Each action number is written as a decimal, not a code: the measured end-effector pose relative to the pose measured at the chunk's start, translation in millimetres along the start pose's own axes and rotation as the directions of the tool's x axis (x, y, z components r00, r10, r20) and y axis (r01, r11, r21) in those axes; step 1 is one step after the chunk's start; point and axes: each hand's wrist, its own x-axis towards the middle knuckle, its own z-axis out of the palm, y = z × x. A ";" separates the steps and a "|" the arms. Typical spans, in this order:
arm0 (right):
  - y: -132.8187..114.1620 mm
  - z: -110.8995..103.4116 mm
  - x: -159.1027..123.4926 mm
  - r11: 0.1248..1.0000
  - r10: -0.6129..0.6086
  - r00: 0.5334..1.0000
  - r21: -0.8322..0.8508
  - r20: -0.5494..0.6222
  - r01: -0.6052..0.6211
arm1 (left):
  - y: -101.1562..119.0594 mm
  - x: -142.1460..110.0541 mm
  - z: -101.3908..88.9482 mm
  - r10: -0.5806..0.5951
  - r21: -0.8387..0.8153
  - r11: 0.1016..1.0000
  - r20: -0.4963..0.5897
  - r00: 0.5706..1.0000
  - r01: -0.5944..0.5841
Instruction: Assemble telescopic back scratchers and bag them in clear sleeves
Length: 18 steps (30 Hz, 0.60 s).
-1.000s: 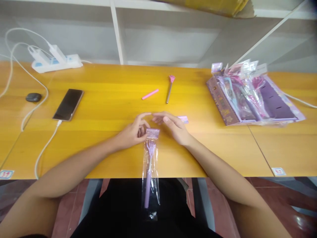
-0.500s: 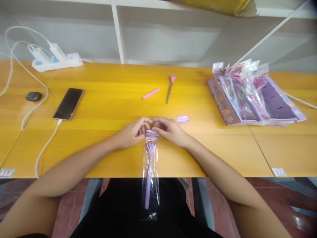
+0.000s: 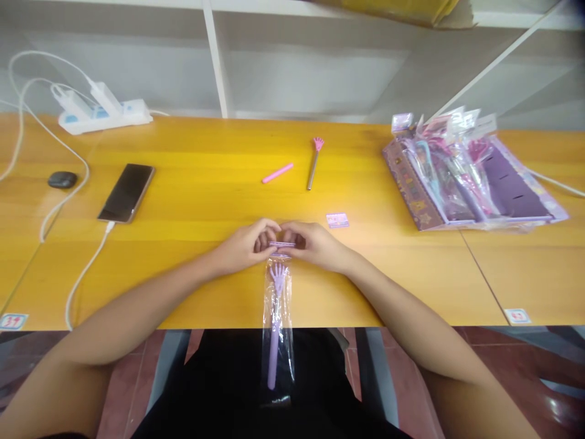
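Between my left hand (image 3: pixel 254 244) and my right hand (image 3: pixel 315 245), a small purple header card (image 3: pixel 282 245) is pinched from both sides at the top of a clear plastic bag (image 3: pixel 286 341). The bag holds a purple back scratcher (image 3: pixel 274 335) with a hand-shaped head and a metal shaft; its lower half hangs past the table edge over my lap. Beyond my hands lie a pink back scratcher head on a metal rod (image 3: pixel 314 164) and a separate pink handle tube (image 3: pixel 278 173). A flat pink-purple card (image 3: pixel 337 220) rests just past my right hand.
A purple display box (image 3: pixel 414 195) of bagged back scratchers stands at the right. To the left are a phone (image 3: pixel 127 192) on a charging cable, a small black object (image 3: pixel 63 179) and a white power strip (image 3: pixel 107 119). Shelf compartments rise behind the table (image 3: pixel 205 183).
Both hands now pinch the purple card from its two sides, and it has tilted so its edge shows. The loose pink pieces and the flat card have stayed put.
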 end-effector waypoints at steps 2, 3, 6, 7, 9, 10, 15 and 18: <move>-1.1 -0.6 0.0 1.000 -0.006 1.000 -0.012 0.007 0.007 | -1.1 0.0 0.1 -0.004 0.023 1.000 0.018 1.000 0.004; -1.7 -0.8 0.0 1.000 -0.010 1.000 -0.021 0.010 0.010 | -1.4 0.1 0.1 -0.004 0.033 0.999 0.026 1.000 0.004; -3.2 -1.2 -0.1 0.999 -0.015 1.000 -0.051 0.024 0.016 | -0.9 0.6 0.1 0.002 0.053 0.999 0.046 0.999 -0.004; -3.7 -1.4 -0.2 0.998 -0.012 0.999 -0.062 0.033 0.014 | -0.3 0.8 -0.1 0.002 0.058 0.998 0.052 0.999 -0.005; -4.7 -2.0 -0.4 0.996 -0.004 0.999 -0.088 0.053 0.009 | 1.0 1.2 -0.4 0.000 0.062 0.998 0.064 0.998 -0.004; -5.2 -2.5 -0.5 0.995 0.002 0.998 -0.102 0.066 0.005 | 1.5 1.3 -0.7 -0.001 0.061 0.998 0.069 0.998 -0.003; -6.5 -7.7 -1.8 0.990 0.029 0.991 -0.144 0.134 -0.010 | 1.9 2.5 -3.5 -0.006 0.077 0.997 0.106 0.994 -0.002; -7.5 -11.8 -3.3 0.988 0.045 0.985 -0.152 0.164 -0.020 | 3.7 3.4 -6.9 -0.005 0.085 0.996 0.136 0.991 -0.007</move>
